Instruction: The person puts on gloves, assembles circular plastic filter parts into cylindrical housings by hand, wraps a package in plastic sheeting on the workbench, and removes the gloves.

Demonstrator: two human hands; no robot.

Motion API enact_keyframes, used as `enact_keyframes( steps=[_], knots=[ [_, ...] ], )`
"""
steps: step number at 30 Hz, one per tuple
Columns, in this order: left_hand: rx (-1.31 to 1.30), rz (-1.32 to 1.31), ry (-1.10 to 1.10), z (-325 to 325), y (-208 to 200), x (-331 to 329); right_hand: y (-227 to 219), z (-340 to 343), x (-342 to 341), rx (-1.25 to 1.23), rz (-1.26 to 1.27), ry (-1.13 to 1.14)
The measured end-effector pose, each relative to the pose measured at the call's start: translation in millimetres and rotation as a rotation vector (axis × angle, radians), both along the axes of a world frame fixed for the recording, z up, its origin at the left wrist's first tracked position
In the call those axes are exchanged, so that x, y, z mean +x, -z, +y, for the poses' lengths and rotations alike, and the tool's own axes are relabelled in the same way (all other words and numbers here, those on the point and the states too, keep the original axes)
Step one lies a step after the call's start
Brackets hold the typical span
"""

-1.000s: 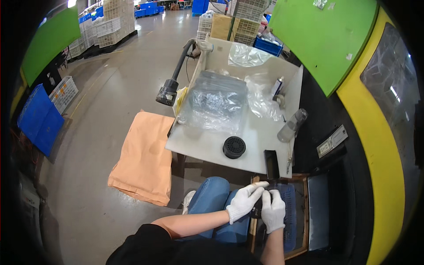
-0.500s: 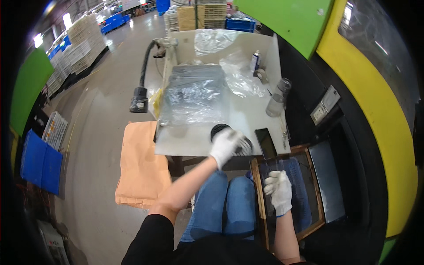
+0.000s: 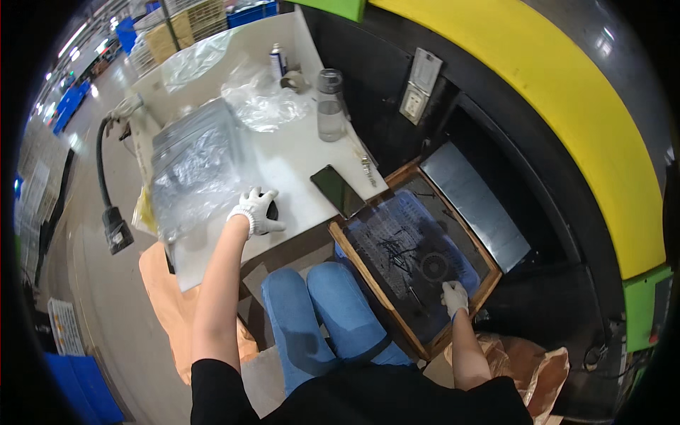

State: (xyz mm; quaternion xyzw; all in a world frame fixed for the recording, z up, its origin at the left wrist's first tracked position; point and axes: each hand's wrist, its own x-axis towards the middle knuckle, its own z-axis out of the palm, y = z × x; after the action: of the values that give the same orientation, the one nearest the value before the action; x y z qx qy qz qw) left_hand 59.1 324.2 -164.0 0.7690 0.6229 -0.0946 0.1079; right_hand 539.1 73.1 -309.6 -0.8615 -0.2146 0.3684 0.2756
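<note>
My left hand point(image 3: 258, 210), in a white glove, rests at the near part of the white worktable point(image 3: 283, 166). Its fingers curve around a black round part point(image 3: 272, 210), mostly hidden beneath the glove. My right hand point(image 3: 454, 297), also gloved, is low over the near right side of a wood-framed tray point(image 3: 379, 294). Its fingers are bent together, and whatever they pinch is hidden. Just beyond them lies a round black grille point(image 3: 433, 267). Thin black pieces point(image 3: 400, 256) are scattered around a blue plastic basket point(image 3: 460, 249) in the tray.
A phone point(image 3: 338, 191) lies at the table's front edge. Clear plastic bags point(image 3: 202, 166) cover the left side. A water bottle point(image 3: 330, 106), spray can point(image 3: 277, 62) and tape roll point(image 3: 293, 81) stand farther back. A black hose point(image 3: 103, 170) hangs at left; brown paper point(image 3: 542, 375) lies at lower right.
The view has turned right, bringing the tray's contents into sight. My right hand has moved to the tray's near right side. My left hand, blurred before, now rests over the black round part.
</note>
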Motion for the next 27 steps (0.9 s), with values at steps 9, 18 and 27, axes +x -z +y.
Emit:
enact_keyframes(
  steps=[9,18,27],
  knots=[
    [0.028,-0.055,-0.043,-13.4,-12.1,14.1,81.7,47.6,-5.4,0.046,-0.076,0.436],
    [0.234,-0.872,-0.056,-126.4,-13.6,65.2,-65.5,55.3,-96.9,0.635,0.590,0.331],
    [-0.348,-1.716,-0.544,-181.3,-3.5,76.7,-159.5,38.0,-209.5,0.578,0.661,-0.329]
  ],
)
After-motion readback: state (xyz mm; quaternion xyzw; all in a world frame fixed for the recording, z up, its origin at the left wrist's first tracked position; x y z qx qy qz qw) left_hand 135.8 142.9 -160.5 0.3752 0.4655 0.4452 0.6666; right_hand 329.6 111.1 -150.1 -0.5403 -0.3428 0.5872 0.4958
